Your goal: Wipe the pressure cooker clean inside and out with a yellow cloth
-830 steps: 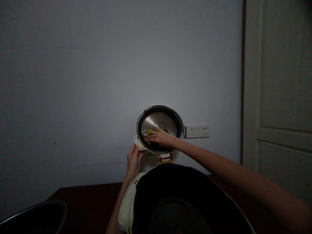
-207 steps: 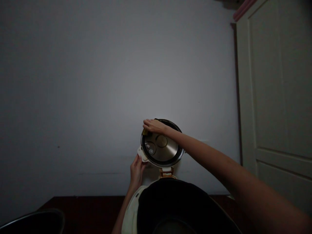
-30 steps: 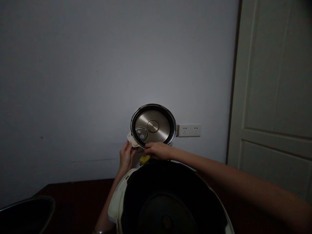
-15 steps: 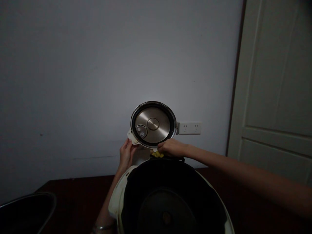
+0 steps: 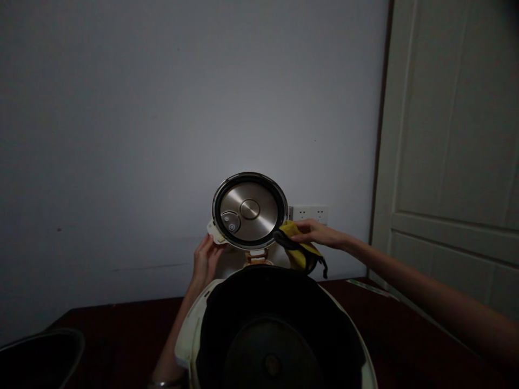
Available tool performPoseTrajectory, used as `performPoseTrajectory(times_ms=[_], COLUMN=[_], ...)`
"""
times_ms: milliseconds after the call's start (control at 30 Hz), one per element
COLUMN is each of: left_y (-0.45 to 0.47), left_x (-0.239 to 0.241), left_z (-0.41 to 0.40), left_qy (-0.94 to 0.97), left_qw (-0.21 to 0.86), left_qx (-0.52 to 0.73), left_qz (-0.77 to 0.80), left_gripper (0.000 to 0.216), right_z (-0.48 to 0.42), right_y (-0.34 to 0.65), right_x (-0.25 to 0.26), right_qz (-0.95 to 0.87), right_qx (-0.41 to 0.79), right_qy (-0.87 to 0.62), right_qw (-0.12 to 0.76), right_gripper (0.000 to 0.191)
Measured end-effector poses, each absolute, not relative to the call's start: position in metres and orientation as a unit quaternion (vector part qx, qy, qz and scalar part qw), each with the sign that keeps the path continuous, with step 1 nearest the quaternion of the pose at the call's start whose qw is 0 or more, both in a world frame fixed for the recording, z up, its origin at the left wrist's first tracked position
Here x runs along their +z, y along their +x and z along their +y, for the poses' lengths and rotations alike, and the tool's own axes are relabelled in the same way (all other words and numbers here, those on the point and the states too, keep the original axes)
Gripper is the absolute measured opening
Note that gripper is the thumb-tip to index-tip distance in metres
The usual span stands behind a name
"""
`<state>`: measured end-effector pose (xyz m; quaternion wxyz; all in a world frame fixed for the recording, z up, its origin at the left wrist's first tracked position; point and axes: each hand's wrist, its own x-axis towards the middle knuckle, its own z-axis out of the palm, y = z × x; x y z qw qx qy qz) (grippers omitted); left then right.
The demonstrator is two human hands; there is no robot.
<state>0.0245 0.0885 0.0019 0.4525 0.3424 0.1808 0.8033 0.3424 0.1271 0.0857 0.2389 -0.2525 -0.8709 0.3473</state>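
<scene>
An electric pressure cooker [image 5: 188, 329] stands in front of me, its dark inside facing up. Its round lid [image 5: 249, 210] is tipped up at the back, showing a brushed metal inner plate and a black ring. My left hand [image 5: 206, 258] grips the white tab at the lid's lower left edge. Between the fingers of my right hand [image 5: 318, 233] is a yellow and black cloth [image 5: 298, 254], hanging beside the lid's lower right edge. A brownish hinge [image 5: 257, 257] shows between lid and cooker body.
A dark bowl-like pot [image 5: 40, 356] sits at the lower left on the dark red table [image 5: 117, 324]. Behind is a pale wall with a double socket [image 5: 310, 214]. A panelled door [image 5: 454, 135] stands at the right.
My right hand has drawn the cloth away from the hinge, up and to the right, so the hinge is uncovered and more cloth shows. My left hand keeps hold of the lid.
</scene>
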Motion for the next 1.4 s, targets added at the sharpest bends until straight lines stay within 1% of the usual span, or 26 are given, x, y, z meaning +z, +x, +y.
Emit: performPoseTrajectory(times_ms=[167, 267, 333, 433, 500, 567, 633, 700, 733, 767, 800, 867, 1000, 1067, 1167, 1233, 1300, 1333, 1400], left_y=[0.018, 0.020, 0.023, 0.024, 0.021, 0.015, 0.014, 0.020, 0.027, 0.036, 0.045, 0.064, 0.076, 0.066, 0.042, 0.026, 0.015, 0.012, 0.012], left_x=[0.006, 0.009, 0.010, 0.011, 0.014, 0.022, 0.038, 0.061, 0.073, 0.085, 0.097, 0.116, 0.133, 0.134, 0.132, 0.130, 0.129, 0.129, 0.127], left_z=[0.083, 0.081, 0.079, 0.076, 0.071, 0.064, 0.053, 0.039, 0.032, 0.025, 0.019, 0.011, 0.006, 0.005, 0.000, -0.004, -0.007, -0.007, -0.007], left_qy=[0.302, 0.292, 0.310, 0.312, 0.279, 0.248, 0.249, 0.297, 0.333, 0.367, 0.400, 0.451, 0.561, 0.591, 0.605, 0.606, 0.600, 0.599, 0.605], left_qw=[0.539, 0.556, 0.529, 0.491, 0.485, 0.444, 0.350, 0.253, 0.227, 0.228, 0.251, 0.299, 0.328, 0.349, 0.394, 0.439, 0.478, 0.487, 0.472], left_qx=[0.769, 0.760, 0.772, 0.792, 0.802, 0.829, 0.870, 0.892, 0.891, 0.881, 0.862, 0.820, 0.722, 0.681, 0.650, 0.625, 0.600, 0.590, 0.581], left_qz=[0.166, 0.167, 0.166, 0.182, 0.208, 0.234, 0.244, 0.226, 0.210, 0.195, 0.184, 0.187, 0.237, 0.254, 0.237, 0.223, 0.224, 0.235, 0.272], left_gripper=[0.018, 0.021, 0.029, 0.042, 0.040, 0.029, 0.022, 0.025, 0.030, 0.034, 0.038, 0.043, 0.041, 0.039, 0.048, 0.051, 0.050, 0.054, 0.058], right_z=[0.125, 0.125, 0.125, 0.125, 0.124, 0.120, 0.113, 0.101, 0.094, 0.088, 0.081, 0.070, 0.053, 0.048, 0.048, 0.051, 0.055, 0.057, 0.059], right_y=[0.341, 0.337, 0.333, 0.327, 0.323, 0.317, 0.308, 0.297, 0.290, 0.282, 0.273, 0.255, 0.224, 0.217, 0.217, 0.220, 0.221, 0.221, 0.216], right_x=[0.083, 0.084, 0.087, 0.092, 0.096, 0.101, 0.109, 0.120, 0.126, 0.132, 0.139, 0.152, 0.173, 0.180, 0.183, 0.181, 0.176, 0.174, 0.168], right_qz=[-0.824, -0.809, -0.810, -0.821, -0.831, -0.836, -0.842, -0.851, -0.857, -0.863, -0.868, -0.875, -0.869, -0.876, -0.896, -0.902, -0.901, -0.896, -0.881], right_qx=[0.427, 0.445, 0.429, 0.371, 0.333, 0.294, 0.238, 0.168, 0.133, 0.103, 0.081, 0.068, 0.133, 0.176, 0.210, 0.174, 0.094, 0.050, -0.019], right_qy=[-0.260, -0.271, -0.286, -0.318, -0.332, -0.347, -0.363, -0.360, -0.347, -0.327, -0.299, -0.230, -0.078, -0.026, 0.023, 0.042, 0.050, 0.055, 0.071], right_qw=[0.266, 0.273, 0.280, 0.294, 0.299, 0.306, 0.320, 0.342, 0.356, 0.371, 0.388, 0.421, 0.470, 0.448, 0.391, 0.393, 0.421, 0.438, 0.467], right_gripper=[0.041, 0.042, 0.042, 0.039, 0.035, 0.031, 0.028, 0.026, 0.024, 0.023, 0.022, 0.020, 0.021, 0.020, 0.018, 0.019, 0.023, 0.025, 0.026])
